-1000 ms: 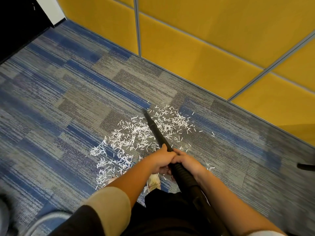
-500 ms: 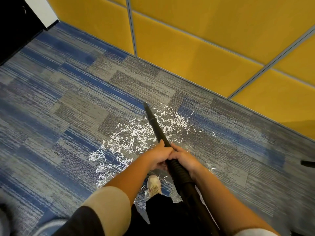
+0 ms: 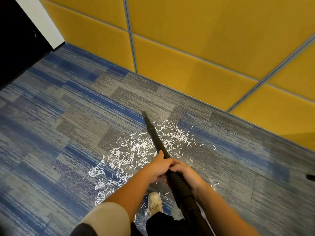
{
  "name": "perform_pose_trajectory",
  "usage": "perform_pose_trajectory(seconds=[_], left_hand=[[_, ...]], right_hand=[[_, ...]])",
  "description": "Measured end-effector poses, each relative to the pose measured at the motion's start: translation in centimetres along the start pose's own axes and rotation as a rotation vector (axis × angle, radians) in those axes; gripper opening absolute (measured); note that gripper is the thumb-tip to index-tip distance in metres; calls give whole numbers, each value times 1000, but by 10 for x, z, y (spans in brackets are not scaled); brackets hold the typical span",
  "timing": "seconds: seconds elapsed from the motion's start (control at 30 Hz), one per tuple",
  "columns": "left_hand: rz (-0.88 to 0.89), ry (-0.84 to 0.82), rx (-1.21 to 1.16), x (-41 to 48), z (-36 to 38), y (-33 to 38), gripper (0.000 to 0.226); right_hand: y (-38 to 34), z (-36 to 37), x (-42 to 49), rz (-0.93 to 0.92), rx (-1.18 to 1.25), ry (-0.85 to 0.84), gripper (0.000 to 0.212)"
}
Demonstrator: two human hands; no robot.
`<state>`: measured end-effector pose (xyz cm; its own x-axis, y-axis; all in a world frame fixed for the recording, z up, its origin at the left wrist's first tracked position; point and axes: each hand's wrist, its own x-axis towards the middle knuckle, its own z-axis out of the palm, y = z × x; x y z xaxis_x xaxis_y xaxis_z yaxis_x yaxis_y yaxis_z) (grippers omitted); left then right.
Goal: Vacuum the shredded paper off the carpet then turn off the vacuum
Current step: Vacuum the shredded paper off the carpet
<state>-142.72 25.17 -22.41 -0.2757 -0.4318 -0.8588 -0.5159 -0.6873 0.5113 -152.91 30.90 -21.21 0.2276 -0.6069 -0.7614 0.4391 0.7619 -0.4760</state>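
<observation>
Both hands stay clamped round the black vacuum wand (image 3: pixel 152 133), left hand (image 3: pixel 158 167) just ahead of right hand (image 3: pixel 185 174). The nozzle tip lies past the far edge of the shredded paper (image 3: pixel 133 154) strewn on the carpet (image 3: pixel 51 133). Over the last second the tip has barely shifted and the scatter looks no thinner, so most of the vacuuming appears still ahead.

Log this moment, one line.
left grip: holds black plastic vacuum tube | right grip: holds same tube | white shredded paper: strewn on blue-grey carpet
</observation>
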Motion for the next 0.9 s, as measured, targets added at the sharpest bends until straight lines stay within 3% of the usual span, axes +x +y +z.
perform_pose_trajectory(seconds=[0.3,0.67,0.9], left_hand=[[-21,13,-46,0,-19,3,73],[-36,-107,-37,31,-62,43,69],[-88,-99,-6,55,-87,50,71]], right_hand=[[-7,16,17,27,-54,78,52],[-54,38,46,16,-67,119,36],[-69,50,69,68,-28,180,41]])
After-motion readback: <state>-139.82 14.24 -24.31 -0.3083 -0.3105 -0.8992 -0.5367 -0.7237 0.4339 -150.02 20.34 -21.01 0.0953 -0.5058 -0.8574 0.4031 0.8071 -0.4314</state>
